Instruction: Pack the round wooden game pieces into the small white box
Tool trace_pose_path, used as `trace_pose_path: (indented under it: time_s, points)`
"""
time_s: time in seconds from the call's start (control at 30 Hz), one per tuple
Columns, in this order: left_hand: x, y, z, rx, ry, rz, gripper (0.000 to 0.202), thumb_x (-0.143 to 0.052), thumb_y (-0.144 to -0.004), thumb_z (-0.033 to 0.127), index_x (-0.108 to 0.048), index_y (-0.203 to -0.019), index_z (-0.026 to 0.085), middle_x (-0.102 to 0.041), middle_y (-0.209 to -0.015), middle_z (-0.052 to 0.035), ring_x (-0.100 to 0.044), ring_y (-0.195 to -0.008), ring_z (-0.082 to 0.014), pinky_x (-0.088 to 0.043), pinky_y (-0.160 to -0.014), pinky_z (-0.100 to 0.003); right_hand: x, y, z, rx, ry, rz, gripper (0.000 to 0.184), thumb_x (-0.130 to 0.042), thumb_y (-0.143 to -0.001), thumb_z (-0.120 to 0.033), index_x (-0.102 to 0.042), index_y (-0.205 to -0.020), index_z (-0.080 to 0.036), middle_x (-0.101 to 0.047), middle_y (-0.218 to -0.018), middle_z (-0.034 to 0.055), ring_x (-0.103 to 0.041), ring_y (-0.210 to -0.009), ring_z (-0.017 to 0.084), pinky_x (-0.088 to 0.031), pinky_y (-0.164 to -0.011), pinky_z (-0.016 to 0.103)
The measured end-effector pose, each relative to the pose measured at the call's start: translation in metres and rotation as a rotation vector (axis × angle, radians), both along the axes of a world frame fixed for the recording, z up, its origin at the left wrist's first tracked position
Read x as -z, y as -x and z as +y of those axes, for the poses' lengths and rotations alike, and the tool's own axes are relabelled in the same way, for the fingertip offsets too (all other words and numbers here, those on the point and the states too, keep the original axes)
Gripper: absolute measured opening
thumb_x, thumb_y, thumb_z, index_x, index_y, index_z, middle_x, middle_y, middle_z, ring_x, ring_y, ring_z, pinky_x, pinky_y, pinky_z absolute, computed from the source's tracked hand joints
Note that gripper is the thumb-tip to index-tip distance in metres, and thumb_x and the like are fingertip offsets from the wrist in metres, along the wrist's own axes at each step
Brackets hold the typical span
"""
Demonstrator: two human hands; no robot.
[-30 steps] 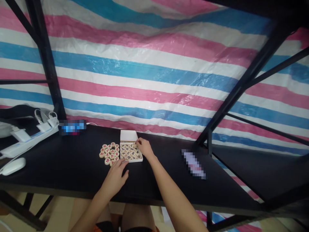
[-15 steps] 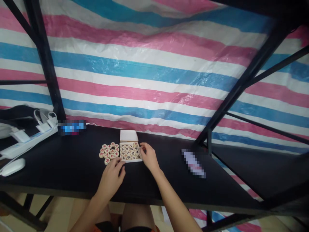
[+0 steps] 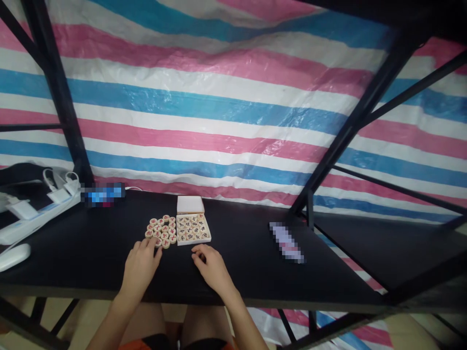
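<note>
Wooden Chinese chess pieces with red characters (image 3: 164, 236) lie grouped on the black table. My left hand (image 3: 141, 265) is at the group's near side, thumb apart from the fingers; its fingertips meet the nearest piece, and I see no grip around it. To the right of the group, a white box (image 3: 193, 241) with its lid (image 3: 190, 204) folded back holds rows of pieces with black characters (image 3: 188, 231). One red-marked piece (image 3: 201, 216) sits in its far right corner. My right hand (image 3: 212, 267) rests in front of the box, loosely curled, with a gap inside the thumb and nothing visible in it.
A white power strip (image 3: 58, 214) with plugged-in chargers lies at the left, behind a white computer mouse (image 3: 15, 256). Blurred-out flat objects lie at the back left (image 3: 104, 194) and on the right (image 3: 286, 242). Black metal posts (image 3: 337, 126) and a striped sheet (image 3: 204, 107) stand behind.
My left hand has shifted left, showing red-marked pieces at the near right of the group. My right hand has left the box's right side and come down in front of it.
</note>
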State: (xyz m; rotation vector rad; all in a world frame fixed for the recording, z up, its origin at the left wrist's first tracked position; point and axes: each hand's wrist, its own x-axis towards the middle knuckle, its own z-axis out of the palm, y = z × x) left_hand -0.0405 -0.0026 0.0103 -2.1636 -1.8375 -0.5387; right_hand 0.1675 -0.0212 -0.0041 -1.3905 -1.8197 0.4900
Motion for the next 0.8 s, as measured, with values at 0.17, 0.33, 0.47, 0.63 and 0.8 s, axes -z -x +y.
trace_pose_path:
  time_s: [0.17, 0.33, 0.47, 0.63, 0.8]
  points:
    - [0.0, 0.001, -0.004, 0.049, -0.058, -0.147, 0.019, -0.048, -0.086, 0.023, -0.064, -0.093, 0.016, -0.069, -0.09, -0.0097, -0.06, -0.081, -0.0272, -0.046, -0.071, -0.036, -0.001, -0.003, -0.005, 0.0, -0.02, 0.107, 0.016, -0.052, -0.083, -0.02, -0.063, -0.095, -0.02, -0.065, -0.077, 0.0011, -0.059, -0.07, 0.016, -0.045, -0.07, 0.026]
    - [0.001, -0.033, -0.007, 0.515, 0.105, -0.514, 0.019, -0.051, -0.084, 0.022, -0.06, -0.101, 0.022, -0.067, -0.096, -0.0032, -0.061, -0.082, -0.0182, -0.049, -0.075, -0.028, -0.006, -0.005, -0.01, -0.081, 0.01, 0.259, 0.021, -0.051, -0.087, -0.029, -0.061, -0.103, -0.021, -0.068, -0.087, 0.0022, -0.062, -0.074, 0.015, -0.047, -0.069, 0.024]
    - [0.009, -0.051, -0.002, 0.615, 0.138, -0.599, 0.021, -0.054, -0.083, 0.019, -0.06, -0.102, 0.023, -0.067, -0.097, -0.003, -0.061, -0.082, -0.0178, -0.05, -0.077, -0.03, -0.009, -0.005, -0.01, -0.139, 0.043, 0.303, 0.022, -0.046, -0.091, -0.031, -0.063, -0.102, -0.022, -0.071, -0.085, 0.0021, -0.066, -0.079, 0.017, -0.048, -0.076, 0.025]
    - [0.012, -0.049, -0.003, 0.668, 0.14, -0.618, 0.017, -0.052, -0.084, 0.018, -0.062, -0.097, 0.023, -0.065, -0.096, -0.0039, -0.06, -0.09, -0.0191, -0.047, -0.082, -0.031, -0.008, -0.004, -0.01, -0.134, 0.049, 0.232, 0.021, -0.05, -0.089, -0.032, -0.066, -0.097, -0.021, -0.071, -0.086, 0.003, -0.066, -0.079, 0.018, -0.048, -0.072, 0.024]
    - [0.004, -0.045, -0.003, 0.564, 0.319, -0.776, 0.017, -0.054, -0.081, 0.025, -0.064, -0.094, 0.02, -0.068, -0.084, -0.0024, -0.059, -0.067, -0.0148, -0.047, -0.061, -0.024, -0.009, -0.004, -0.012, -0.14, 0.079, 0.3, 0.025, -0.046, -0.091, -0.036, -0.063, -0.101, -0.021, -0.071, -0.085, 0.0033, -0.066, -0.078, 0.018, -0.048, -0.072, 0.025]
